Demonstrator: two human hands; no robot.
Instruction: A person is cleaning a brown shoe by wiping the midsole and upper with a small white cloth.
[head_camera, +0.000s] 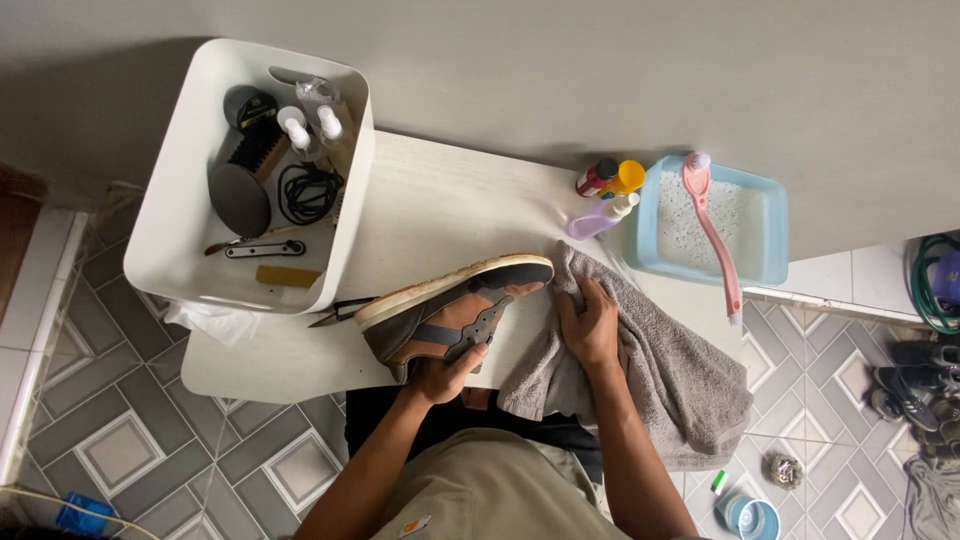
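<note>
White table (440, 210) against a plain wall, grey patterned tile floor below. Grey towel (660, 370) drapes over the table's right edge. Brown shoe (455, 310) lies on its side at the front edge. Left hand (445, 372) closed on its upper; right hand (590, 325) grips a towel fold at the toe. Step, as judged: wiping dry. Next calls for turning the shoe to an unwiped side.

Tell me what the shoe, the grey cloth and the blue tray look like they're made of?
The brown and grey shoe held by the left hand looks like matte leather or suede, with a pale rubbery sole; hard to say which. The grey cloth under the right hand looks like soft terry towelling: fuzzy and crumpled. The light blue tray looks like smooth plastic with a moulded rim.
</note>
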